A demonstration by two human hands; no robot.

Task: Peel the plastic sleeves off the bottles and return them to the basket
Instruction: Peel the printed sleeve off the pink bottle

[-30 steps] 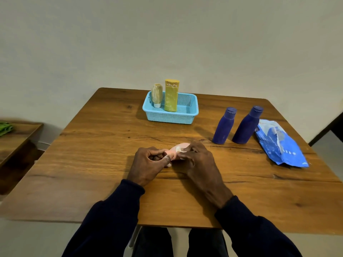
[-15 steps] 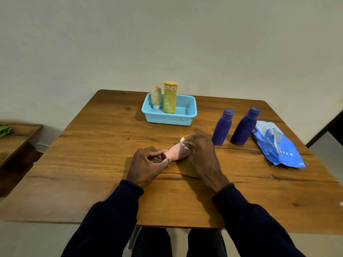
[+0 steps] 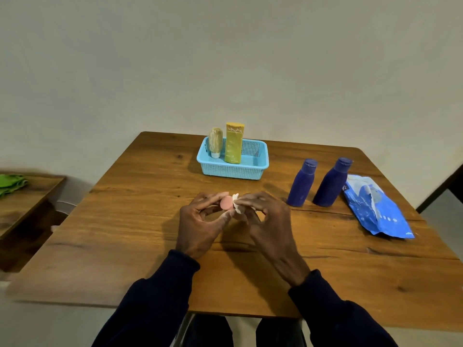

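The pink bottle [image 3: 226, 203] is over the middle of the table [image 3: 125, 234], held between both hands with its round end pointing back at the camera. The left hand [image 3: 200, 221] grips it, fingers curled over the top and thumb underneath. The right hand [image 3: 268, 221] pinches a crumpled white bit of sleeve [image 3: 236, 202] right at that end of the bottle, with its other fingers loosely curled. Can't tell if the bottle touches the wood, since the hands cover the underside.

Further back sits the light blue basket [image 3: 233, 171], with a yellow bottle [image 3: 234, 144] standing upright in it and a smaller tan bottle [image 3: 215, 141] just left of that, cap down. To the right of the hands a blue bottle [image 3: 302, 184] and a second blue bottle [image 3: 330, 184] stand side by side on the table, outside the basket. Just right of those lies a flat blue pouch [image 3: 375, 209]. Way off to the left there's a side table [image 3: 25, 204] with a green cloth [image 3: 10, 182] on it.
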